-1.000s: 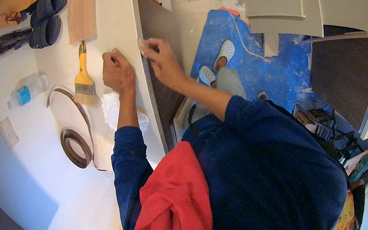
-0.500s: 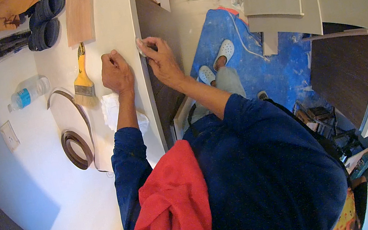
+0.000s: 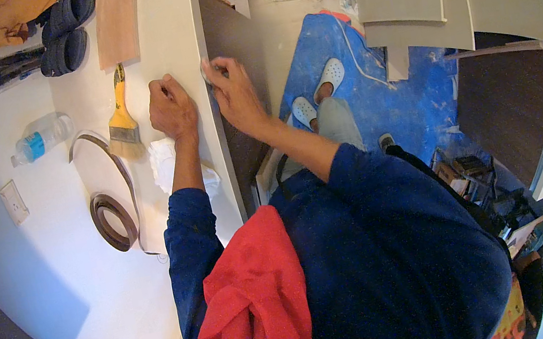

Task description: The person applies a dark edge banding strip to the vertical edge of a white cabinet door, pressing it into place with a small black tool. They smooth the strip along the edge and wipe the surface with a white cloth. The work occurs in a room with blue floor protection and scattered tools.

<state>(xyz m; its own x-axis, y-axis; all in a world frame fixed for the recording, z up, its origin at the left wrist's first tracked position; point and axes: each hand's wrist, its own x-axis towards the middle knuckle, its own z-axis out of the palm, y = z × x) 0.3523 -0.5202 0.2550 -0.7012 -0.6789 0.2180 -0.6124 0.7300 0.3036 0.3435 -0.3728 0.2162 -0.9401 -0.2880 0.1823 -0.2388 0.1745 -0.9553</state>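
Observation:
My left hand rests as a closed fist on the white panel, and nothing shows out of its curled fingers. At the panel's long right edge, my right hand pinches a small whitish wad against that edge. Its material is hard to make out, as the fingers cover most of it. Beside my left wrist lies a crumpled white cloth or paper. A wide paintbrush with a yellow handle is left of the fist. Farther left, a strip of brown edge banding runs into a roll.
A wood-grain board and black sandals lie at the far left. A plastic bottle is near a wall outlet. Blue sheeting covers the floor at right, near leaning panels and piled tools.
My right hand has shifted slightly at the panel edge, and less of the whitish wad shows. My left fist stays in place.

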